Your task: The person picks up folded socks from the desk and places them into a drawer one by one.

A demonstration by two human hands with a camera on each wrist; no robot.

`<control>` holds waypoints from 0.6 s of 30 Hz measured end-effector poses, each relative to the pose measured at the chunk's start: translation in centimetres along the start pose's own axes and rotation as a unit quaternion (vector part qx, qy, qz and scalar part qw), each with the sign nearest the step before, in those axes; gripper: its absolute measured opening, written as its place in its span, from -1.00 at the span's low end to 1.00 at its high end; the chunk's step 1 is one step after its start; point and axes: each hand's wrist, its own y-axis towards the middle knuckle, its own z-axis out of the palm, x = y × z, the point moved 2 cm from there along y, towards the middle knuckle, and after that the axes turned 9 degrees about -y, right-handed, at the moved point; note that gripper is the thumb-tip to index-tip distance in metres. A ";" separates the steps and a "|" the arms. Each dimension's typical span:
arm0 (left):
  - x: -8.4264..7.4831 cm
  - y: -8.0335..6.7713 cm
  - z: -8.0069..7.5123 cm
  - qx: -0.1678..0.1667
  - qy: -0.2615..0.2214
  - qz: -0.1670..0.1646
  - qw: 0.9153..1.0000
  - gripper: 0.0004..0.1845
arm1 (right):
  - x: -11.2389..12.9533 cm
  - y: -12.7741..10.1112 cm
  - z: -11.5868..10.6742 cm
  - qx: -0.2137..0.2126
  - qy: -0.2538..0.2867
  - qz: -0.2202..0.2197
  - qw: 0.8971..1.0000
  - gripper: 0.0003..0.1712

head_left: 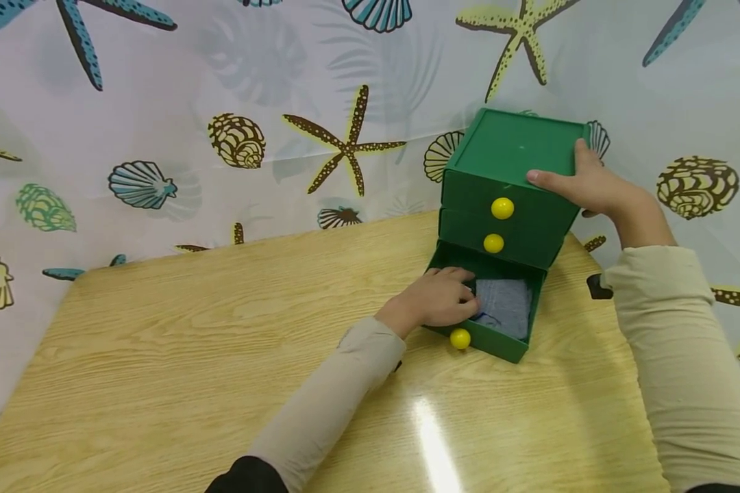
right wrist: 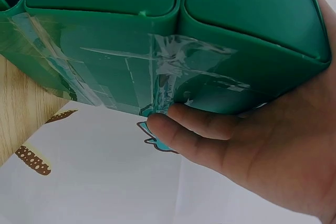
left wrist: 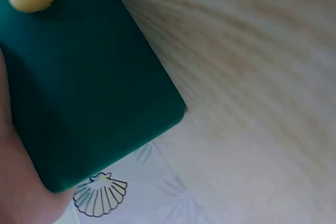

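A green three-drawer box [head_left: 521,147] with yellow knobs stands at the back right, its bottom drawer [head_left: 499,346] pulled out. Inside that drawer lies a folded grey-blue cloth [head_left: 506,305]. My left hand [head_left: 434,298] reaches over the drawer's front into its left part, beside the cloth, with a dark bit showing by the fingers; I cannot tell whether they grip it. The left wrist view has the green drawer front [left wrist: 94,82] and the hand's edge. My right hand [head_left: 598,185] rests on the box's top right corner, two straight fingers [right wrist: 194,145] lying along its taped side.
The box stands on a wood-grain table [head_left: 222,342] close to its back edge. Behind hangs a white cloth [head_left: 271,68] printed with shells and starfish. Two more yellow knobs [head_left: 502,208] are on the upper drawers, which are pushed in.
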 end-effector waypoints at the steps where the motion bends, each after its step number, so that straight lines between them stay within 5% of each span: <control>1: 0.1 -0.1 0.0 -0.014 -0.011 0.012 1.000 -0.54 | 0.0 0.0 0.0 0.000 0.001 -0.001 1.000 0.37; 5: 0.1 -0.9 -0.2 -0.071 -0.066 0.044 0.994 -0.66 | -0.1 0.1 0.2 -0.001 0.006 -0.004 1.000 0.37; 9: -0.4 -1.6 -0.3 -0.108 -0.037 0.032 0.993 -0.73 | -0.3 0.3 0.2 -0.002 0.008 -0.007 1.000 0.36; 13: -0.8 -2.0 -0.5 -0.077 0.016 0.011 0.997 -0.67 | -0.3 0.3 0.0 -0.004 0.000 -0.008 1.000 0.35; 18: -1.4 -2.5 -0.7 -0.014 -0.007 -0.011 1.000 -0.57 | -0.4 0.2 -0.1 -0.012 -0.017 -0.017 1.000 0.31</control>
